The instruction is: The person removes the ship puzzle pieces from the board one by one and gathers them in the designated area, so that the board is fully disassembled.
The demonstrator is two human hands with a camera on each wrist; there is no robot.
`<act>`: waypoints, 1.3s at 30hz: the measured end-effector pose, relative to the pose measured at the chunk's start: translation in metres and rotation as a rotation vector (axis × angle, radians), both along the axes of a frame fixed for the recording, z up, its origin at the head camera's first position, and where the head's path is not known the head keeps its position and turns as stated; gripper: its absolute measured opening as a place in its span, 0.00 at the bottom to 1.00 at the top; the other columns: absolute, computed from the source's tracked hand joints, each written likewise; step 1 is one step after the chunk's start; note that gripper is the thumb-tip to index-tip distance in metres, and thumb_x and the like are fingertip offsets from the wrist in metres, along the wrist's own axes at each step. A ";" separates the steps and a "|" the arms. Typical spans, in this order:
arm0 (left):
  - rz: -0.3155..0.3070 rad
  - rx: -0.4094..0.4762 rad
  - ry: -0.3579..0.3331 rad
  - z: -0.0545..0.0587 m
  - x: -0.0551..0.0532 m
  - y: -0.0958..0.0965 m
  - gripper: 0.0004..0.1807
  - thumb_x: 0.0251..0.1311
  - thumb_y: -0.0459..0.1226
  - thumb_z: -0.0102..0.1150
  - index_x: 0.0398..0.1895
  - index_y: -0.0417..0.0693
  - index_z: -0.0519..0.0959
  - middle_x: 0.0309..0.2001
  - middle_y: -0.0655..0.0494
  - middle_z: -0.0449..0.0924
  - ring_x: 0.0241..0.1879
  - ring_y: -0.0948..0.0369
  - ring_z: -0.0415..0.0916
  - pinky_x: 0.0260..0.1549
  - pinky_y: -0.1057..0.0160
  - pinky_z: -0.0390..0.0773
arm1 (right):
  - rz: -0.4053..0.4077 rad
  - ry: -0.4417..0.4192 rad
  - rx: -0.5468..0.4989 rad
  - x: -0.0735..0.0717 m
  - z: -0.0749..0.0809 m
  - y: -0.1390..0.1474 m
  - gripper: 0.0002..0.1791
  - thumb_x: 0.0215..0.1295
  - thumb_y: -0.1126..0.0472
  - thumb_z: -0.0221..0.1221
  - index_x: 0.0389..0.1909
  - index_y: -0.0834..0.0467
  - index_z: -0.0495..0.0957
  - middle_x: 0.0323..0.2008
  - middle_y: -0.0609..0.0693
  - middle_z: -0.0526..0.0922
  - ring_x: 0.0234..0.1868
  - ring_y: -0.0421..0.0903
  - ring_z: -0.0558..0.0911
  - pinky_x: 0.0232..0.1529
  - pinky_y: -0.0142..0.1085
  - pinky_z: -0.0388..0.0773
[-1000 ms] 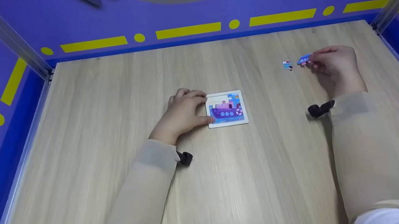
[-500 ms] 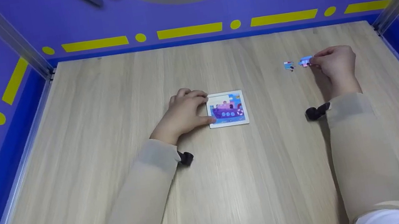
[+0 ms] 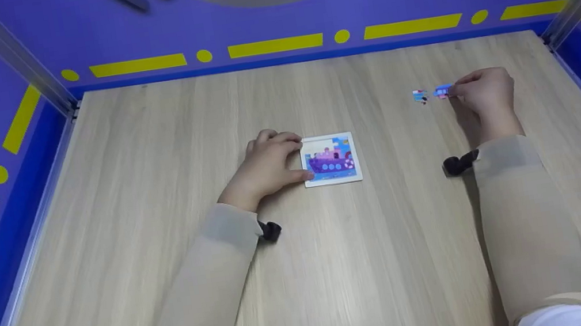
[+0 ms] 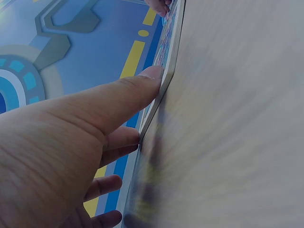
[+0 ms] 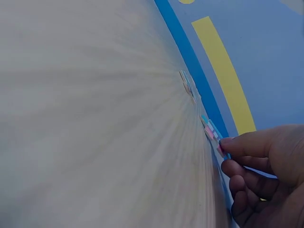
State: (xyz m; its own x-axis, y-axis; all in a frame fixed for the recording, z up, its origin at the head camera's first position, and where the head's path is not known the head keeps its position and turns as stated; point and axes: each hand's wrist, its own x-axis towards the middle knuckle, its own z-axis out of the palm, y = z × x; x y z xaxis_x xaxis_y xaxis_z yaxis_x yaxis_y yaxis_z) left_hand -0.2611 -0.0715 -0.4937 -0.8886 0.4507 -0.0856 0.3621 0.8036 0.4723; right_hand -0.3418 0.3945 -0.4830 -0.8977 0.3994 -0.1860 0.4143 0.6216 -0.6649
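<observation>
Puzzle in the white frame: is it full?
Not full: the white frame shows a pale gap at upper left, and the right hand pinches a loose piece.

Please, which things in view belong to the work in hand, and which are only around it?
Belong to the work:
framed boat puzzle, touched by the left hand
blue and pink piece, pinched by the right hand
loose piece near it

Only around it:
wooden table
purple wall with yellow marks
black devices at both wrists
</observation>
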 end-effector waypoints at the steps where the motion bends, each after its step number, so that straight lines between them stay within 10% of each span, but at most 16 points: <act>1: 0.001 0.000 0.001 0.000 0.000 0.000 0.41 0.68 0.59 0.78 0.78 0.48 0.82 0.81 0.58 0.76 0.84 0.48 0.61 0.83 0.42 0.61 | 0.004 -0.004 0.001 0.000 0.000 0.000 0.22 0.78 0.51 0.68 0.65 0.59 0.89 0.70 0.61 0.84 0.73 0.57 0.80 0.55 0.36 0.83; 8: 0.006 0.000 0.003 0.000 0.000 0.000 0.41 0.68 0.60 0.78 0.78 0.49 0.82 0.81 0.59 0.76 0.84 0.48 0.61 0.83 0.42 0.61 | -0.004 -0.013 -0.003 0.000 0.000 -0.001 0.24 0.78 0.51 0.67 0.66 0.60 0.88 0.74 0.63 0.81 0.78 0.61 0.78 0.68 0.47 0.82; 23: -0.001 -0.002 0.010 -0.002 -0.001 0.000 0.42 0.68 0.60 0.77 0.79 0.49 0.81 0.82 0.58 0.76 0.84 0.48 0.61 0.83 0.42 0.61 | -0.004 0.046 -0.112 0.002 0.014 -0.014 0.21 0.82 0.46 0.66 0.65 0.55 0.85 0.54 0.45 0.82 0.50 0.43 0.80 0.45 0.31 0.82; 39: -0.002 -0.003 0.020 -0.003 -0.002 0.000 0.43 0.68 0.61 0.77 0.79 0.48 0.81 0.82 0.59 0.76 0.84 0.48 0.61 0.84 0.42 0.61 | 0.333 0.244 -0.141 0.008 0.034 -0.077 0.23 0.81 0.45 0.68 0.65 0.56 0.88 0.52 0.43 0.85 0.50 0.41 0.82 0.46 0.31 0.82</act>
